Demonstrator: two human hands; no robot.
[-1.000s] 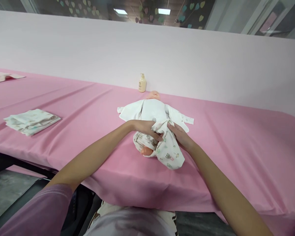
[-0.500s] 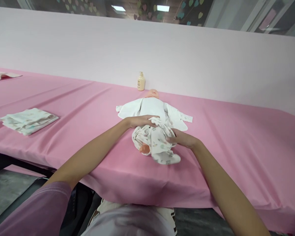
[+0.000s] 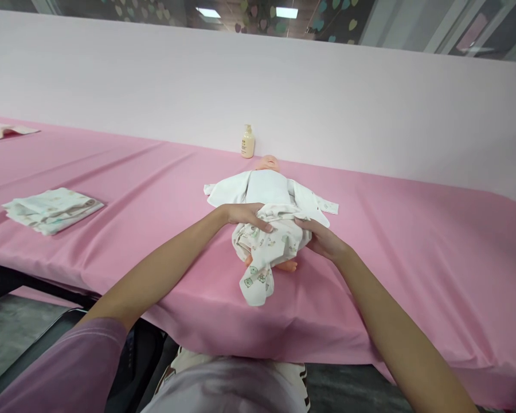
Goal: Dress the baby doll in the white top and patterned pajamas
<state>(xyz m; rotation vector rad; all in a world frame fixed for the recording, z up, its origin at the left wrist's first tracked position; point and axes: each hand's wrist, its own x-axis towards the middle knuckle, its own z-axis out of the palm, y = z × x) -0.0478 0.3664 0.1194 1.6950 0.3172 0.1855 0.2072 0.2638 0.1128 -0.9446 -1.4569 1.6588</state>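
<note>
**Wrestling with a bunched-up cloth on a doll, both hands busy**

Going by the head view, the only one here. Got a patterned cloth (image 3: 279,238) bunched over the legs of a doll (image 3: 269,163), just below the middle of the frame. Could be baby pants, tough to say with all that crumpling. Gripping its left side with the left hand (image 3: 250,217), thumb on top, and its right side with the right hand (image 3: 320,236), fingertips partly hidden. Holding the hands apart, both on the same cloth.

Looks like mid-fiddle to me: sorting fabric around the legs, with a foot (image 3: 289,265) poking out below and a loose end trailing toward the bottom. Would guess at needing a gentle two-handed straighten next, without snagging that foot.

As for containers, spotted a cream pump bottle (image 3: 247,143) upright at upper middle, near the wall (image 3: 370,115). Can't see any contents. Also noticed a folded cloth (image 3: 54,209) at left, flat on the pink table cover (image 3: 413,258).
</note>
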